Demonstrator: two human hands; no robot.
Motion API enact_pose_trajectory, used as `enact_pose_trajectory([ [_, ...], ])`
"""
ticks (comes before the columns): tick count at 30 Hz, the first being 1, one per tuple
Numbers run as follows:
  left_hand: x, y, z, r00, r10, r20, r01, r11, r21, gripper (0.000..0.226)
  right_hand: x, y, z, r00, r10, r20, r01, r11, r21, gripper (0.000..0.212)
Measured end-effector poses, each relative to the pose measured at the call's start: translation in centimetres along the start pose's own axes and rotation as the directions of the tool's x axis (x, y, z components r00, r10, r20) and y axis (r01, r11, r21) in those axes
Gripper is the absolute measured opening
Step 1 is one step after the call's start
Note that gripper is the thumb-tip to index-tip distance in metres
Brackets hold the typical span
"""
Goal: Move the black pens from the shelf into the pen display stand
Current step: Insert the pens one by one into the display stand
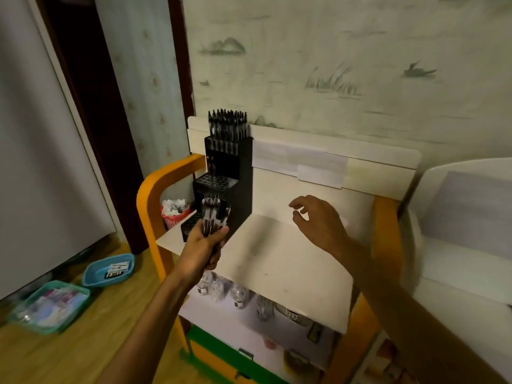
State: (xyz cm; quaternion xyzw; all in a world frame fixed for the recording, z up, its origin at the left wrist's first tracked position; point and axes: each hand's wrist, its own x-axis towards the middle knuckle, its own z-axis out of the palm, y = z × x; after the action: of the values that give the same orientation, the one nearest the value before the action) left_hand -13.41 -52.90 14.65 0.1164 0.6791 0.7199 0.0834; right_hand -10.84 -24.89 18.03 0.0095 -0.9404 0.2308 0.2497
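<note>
A black stepped pen display stand stands at the left end of the white shelf. Its top tier holds several black pens; the middle tier shows empty holes. My left hand grips a bundle of several black pens upright, right in front of the stand's lower tiers. My right hand hovers over the bare shelf to the right of the stand, fingers loosely curled and holding nothing.
The shelf has orange side frames and a white back panel. Lower shelves hold small packed items. A pink basket sits behind the left frame. Blue and green trays lie on the wooden floor.
</note>
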Motion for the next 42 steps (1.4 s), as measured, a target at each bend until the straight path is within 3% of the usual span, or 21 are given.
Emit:
enact_pose_trajectory([
  [5, 4.4, 0.8, -4.3, 0.998, 0.037, -0.044, -0.035, 0.999, 0.036, 0.019, 4.4, -2.0, 4.8, 1.0, 0.025, 0.003, -0.025, 1.0, 0.014, 0.02],
  [15, 14.3, 1.4, -11.0, 1.0, 0.018, 0.012, -0.019, 0.998, 0.056, 0.007, 12.4, -5.2, 10.9, 0.996, 0.072, -0.044, -0.071, 0.997, 0.033, 0.021],
  [26, 22.5, 2.0, -13.0, 0.986, 0.062, 0.155, -0.057, 0.998, -0.033, 0.013, 15.6, -6.6, 13.7, 0.996, 0.09, -0.019, -0.091, 0.991, -0.103, 0.022],
  [35, 27.3, 1.2, -14.9, 0.945, 0.046, 0.324, 0.004, 0.988, -0.153, 0.006, 17.5, -9.4, 16.3, 0.983, 0.135, -0.122, -0.153, 0.976, -0.155, 0.021],
  [42, 29.7, 1.2, -15.4, 0.92, 0.033, 0.39, -0.001, 0.997, -0.081, 0.004, 20.1, -11.1, 18.5, 0.963, 0.212, -0.168, -0.237, 0.961, -0.142, 0.025],
])
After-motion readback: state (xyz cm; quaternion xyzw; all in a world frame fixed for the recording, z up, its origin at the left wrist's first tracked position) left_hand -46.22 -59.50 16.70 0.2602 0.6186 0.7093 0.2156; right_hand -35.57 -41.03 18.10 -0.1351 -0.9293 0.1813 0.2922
